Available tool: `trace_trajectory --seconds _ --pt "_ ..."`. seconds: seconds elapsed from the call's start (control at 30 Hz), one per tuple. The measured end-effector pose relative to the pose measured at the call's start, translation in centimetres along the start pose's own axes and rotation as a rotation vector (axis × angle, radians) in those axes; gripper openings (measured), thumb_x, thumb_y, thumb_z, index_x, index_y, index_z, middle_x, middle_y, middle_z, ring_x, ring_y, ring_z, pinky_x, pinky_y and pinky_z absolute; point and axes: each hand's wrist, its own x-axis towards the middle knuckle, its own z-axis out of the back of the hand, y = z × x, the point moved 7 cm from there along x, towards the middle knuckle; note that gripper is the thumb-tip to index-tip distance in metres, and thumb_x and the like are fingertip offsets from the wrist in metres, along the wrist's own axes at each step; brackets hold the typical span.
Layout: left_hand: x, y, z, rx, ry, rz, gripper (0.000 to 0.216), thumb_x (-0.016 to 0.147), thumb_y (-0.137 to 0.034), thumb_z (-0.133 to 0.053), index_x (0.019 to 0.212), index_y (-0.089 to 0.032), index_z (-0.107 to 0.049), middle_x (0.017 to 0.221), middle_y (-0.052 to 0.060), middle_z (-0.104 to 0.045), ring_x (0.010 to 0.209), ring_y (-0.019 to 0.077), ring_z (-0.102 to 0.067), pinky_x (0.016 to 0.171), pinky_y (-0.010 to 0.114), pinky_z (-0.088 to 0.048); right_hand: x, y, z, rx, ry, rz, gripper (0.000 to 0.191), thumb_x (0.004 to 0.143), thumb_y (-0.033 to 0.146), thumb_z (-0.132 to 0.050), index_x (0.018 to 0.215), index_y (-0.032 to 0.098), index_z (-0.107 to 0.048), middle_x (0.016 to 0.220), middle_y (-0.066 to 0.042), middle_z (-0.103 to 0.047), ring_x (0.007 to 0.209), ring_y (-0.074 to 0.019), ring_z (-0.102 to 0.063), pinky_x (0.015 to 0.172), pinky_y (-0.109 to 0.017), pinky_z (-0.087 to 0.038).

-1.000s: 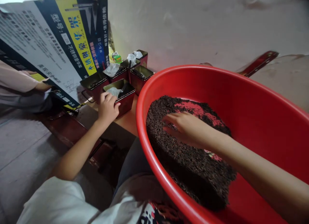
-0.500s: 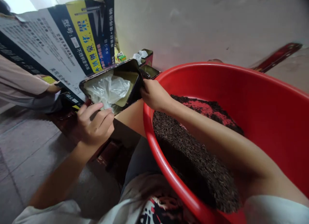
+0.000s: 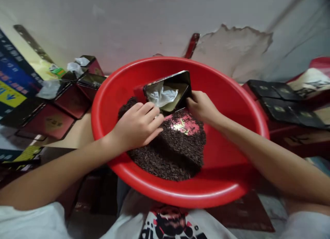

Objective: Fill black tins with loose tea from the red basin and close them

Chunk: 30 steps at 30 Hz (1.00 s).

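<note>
Left hand (image 3: pixel 139 125): fingers loosely curled, back upward, at near left edge of rectangular tin (image 3: pixel 183 91); contact unclear. Tin: tilted, over dark, fine shreds (image 3: pixel 167 160) in glossy red basin (image 3: pixel 227 139); crinkled translucent plastic (image 3: pixel 163 95) within. Right hand (image 3: pixel 202 106): closed on tin's right side, forearm slanting from lower right.

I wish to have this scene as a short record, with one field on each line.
Right hand: holds the tin by its right end
Left hand: at the tin's near left edge; grip unclear
Tin: open, tilted, clear plastic inside
Red basin: below the tin, holding loose dark flakes
Left of basin: more tins
Right of basin: black-topped boxes
</note>
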Motion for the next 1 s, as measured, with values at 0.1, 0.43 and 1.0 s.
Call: trace_trajectory --seconds 0.1,0.43,1.0 --pt "4.1 0.1 -5.3 -0.169 0.264 0.144 0.037 0.086 -0.036 -0.051 0.114 -0.011 -0.050 0.100 0.012 -0.063 0.084 0.0241 -0.063 0.070 0.032 -0.044 0.9 -4.7 -1.4 -0.190 0.091 -0.183 0.027 0.079 0.016 -0.033 0.076 0.011 -0.059 0.081 -0.014 -0.064 0.072 -0.0189 -0.059 0.062 -0.026 -0.039" --pt "9.1 -1.0 -13.3 -0.284 0.373 0.212 0.027 0.092 -0.027 -0.038 0.102 -0.007 -0.053 0.090 0.014 -0.067 0.081 0.0247 -0.064 0.070 0.033 -0.046 2.3 -8.5 -4.2 -0.174 0.225 -0.288 0.034 0.079 0.019 -0.034 0.091 0.007 -0.063 0.096 -0.020 -0.066 0.086 -0.0250 -0.064 0.071 -0.029 -0.045" --pt "5.1 15.0 -6.8 -0.819 -0.690 0.806 0.019 0.067 -0.021 -0.048 0.059 -0.020 -0.031 0.056 -0.005 -0.026 0.050 0.0079 -0.031 0.048 0.023 -0.026 2.4 -8.4 -3.1 -0.126 -0.252 -0.115 0.056 0.071 0.016 -0.044 0.126 0.009 -0.039 0.119 -0.019 -0.047 0.107 -0.0293 -0.047 0.088 -0.042 -0.039"
